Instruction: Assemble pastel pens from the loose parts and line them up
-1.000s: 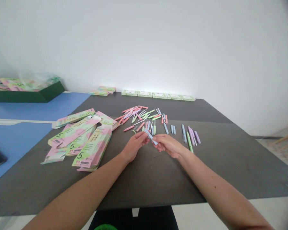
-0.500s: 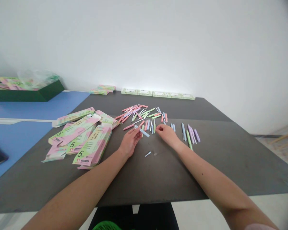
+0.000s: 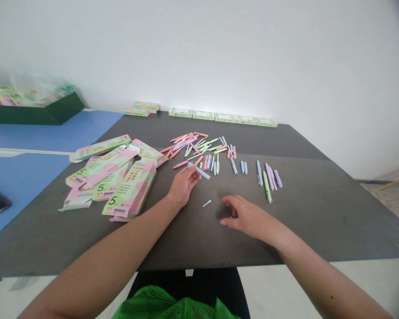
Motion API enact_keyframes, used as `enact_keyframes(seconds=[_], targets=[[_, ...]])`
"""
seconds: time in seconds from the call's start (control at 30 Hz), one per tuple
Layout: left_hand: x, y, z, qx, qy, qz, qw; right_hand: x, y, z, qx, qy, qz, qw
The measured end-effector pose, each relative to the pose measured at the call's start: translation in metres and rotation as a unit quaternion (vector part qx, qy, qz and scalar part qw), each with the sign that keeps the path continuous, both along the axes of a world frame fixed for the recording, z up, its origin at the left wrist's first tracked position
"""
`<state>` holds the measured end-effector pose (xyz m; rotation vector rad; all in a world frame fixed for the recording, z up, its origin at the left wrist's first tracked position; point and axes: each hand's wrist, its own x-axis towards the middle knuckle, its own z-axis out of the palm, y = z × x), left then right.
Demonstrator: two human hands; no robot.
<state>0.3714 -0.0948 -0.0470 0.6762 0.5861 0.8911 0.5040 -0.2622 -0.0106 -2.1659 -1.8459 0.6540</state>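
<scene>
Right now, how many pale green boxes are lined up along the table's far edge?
5 pale green boxes, end to end in one row along the far edge of the dark table; none looks hidden.

A large black numeral 5 stands near the end of a long pink-and-green cardboard box point(image 3: 129, 188) on the dark grey table point(image 3: 252, 230), and another 5 on a second such box point(image 3: 99, 167) just left of it. Their smaller printing and the labels on the pale green boxes point(image 3: 202, 115) are too small to read.
</scene>
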Motion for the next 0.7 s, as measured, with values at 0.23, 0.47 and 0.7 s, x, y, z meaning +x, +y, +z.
enact_keyframes(seconds=[0.23,0.47,0.7], targets=[[-0.001,0.0,0.002,0.008,0.009,-0.009,1.0,0.001,-0.014,-0.01,-0.009,0.013,0.009,1.0],[-0.003,0.0,0.004,0.01,0.028,-0.027,0.999,-0.003,-0.015,-0.012,0.019,-0.153,0.021,0.988],[-0.003,0.0,0.008,0.006,0.027,-0.021,0.999,0.008,0.021,-0.007,0.033,-0.096,0.019,0.995]])
